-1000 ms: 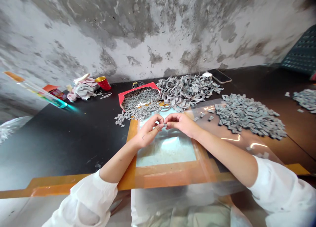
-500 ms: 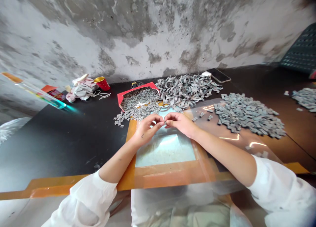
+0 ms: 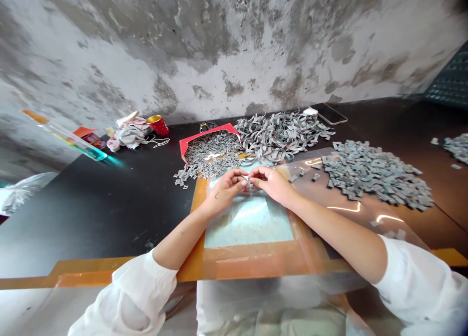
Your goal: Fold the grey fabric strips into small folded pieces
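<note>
Left hand [image 3: 224,190] and right hand [image 3: 272,185] close together, fingertips pinching a small grey tab [image 3: 246,181] at twelve o'clock, above an orange-taped plastic sheet [image 3: 248,226]; heap of loose tabs [image 3: 376,176] at two o'clock, red-rimmed box of tabs [image 3: 206,133] just past the hands, all on the black desk [image 3: 109,219].

Worktop [image 3: 109,219], back edge: box [image 3: 208,133] is set down, pieces [image 3: 210,153] held in it | right of box: strips [image 3: 281,136] are heaped | further right: second heap [image 3: 376,175] is laid partly on plastic sheet [image 3: 347,224] | back-left: cup [image 3: 158,125] and rags [image 3: 129,137] are placed
</note>
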`<action>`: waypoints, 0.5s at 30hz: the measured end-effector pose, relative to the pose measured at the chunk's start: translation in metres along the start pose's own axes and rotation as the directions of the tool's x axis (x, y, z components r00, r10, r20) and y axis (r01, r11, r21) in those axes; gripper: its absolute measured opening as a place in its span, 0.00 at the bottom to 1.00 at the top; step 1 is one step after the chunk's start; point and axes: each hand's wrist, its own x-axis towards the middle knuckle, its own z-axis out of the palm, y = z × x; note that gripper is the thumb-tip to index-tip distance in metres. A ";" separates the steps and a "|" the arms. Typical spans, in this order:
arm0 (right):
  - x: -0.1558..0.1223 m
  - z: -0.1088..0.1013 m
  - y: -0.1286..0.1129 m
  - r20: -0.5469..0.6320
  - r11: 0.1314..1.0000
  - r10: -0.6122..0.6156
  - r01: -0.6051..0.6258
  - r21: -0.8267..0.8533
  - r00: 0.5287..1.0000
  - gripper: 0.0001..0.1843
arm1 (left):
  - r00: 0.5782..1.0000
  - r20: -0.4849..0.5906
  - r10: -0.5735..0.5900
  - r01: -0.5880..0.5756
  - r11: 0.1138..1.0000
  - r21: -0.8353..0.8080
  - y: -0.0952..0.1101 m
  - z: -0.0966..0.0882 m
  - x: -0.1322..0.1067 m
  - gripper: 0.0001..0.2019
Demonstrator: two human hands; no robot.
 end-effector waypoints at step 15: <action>-0.007 -0.003 -0.007 -0.083 0.869 -0.353 0.293 -0.399 0.932 0.06 | 0.987 -0.145 -0.072 0.085 0.993 0.084 0.006 -0.006 -0.001 0.17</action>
